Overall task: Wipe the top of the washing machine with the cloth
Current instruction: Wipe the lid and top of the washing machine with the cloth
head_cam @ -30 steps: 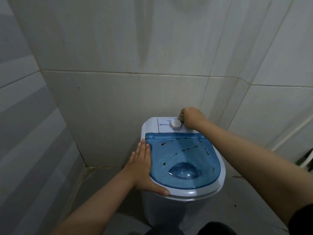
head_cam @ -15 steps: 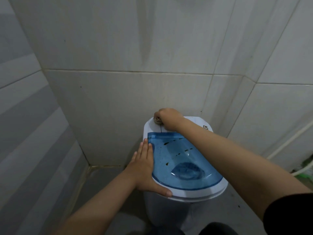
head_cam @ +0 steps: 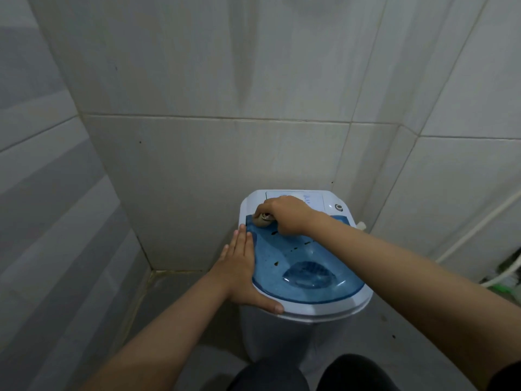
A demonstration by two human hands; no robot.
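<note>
A small white washing machine [head_cam: 318,313] with a clear blue lid [head_cam: 307,266] stands in the tiled corner. Dark specks dot the lid. My right hand [head_cam: 287,214] is shut on a small bunched beige cloth [head_cam: 262,218], pressed at the lid's back-left corner, just in front of the white control panel [head_cam: 313,200]. My left hand [head_cam: 242,266] lies flat, fingers together, along the machine's left rim, thumb hooked over the front-left edge. Most of the cloth is hidden under my fingers.
Tiled walls [head_cam: 225,153] close in behind and on both sides of the machine. A white pipe [head_cam: 476,230] runs down the right wall toward a hose and something green [head_cam: 504,286] on the floor. My dark-clothed knees [head_cam: 310,373] are at the bottom edge.
My right hand with the cloth has swept from the panel's right side, past the dial, to the left, then forward onto the lid's back-left corner. My left hand has stayed on the rim.
</note>
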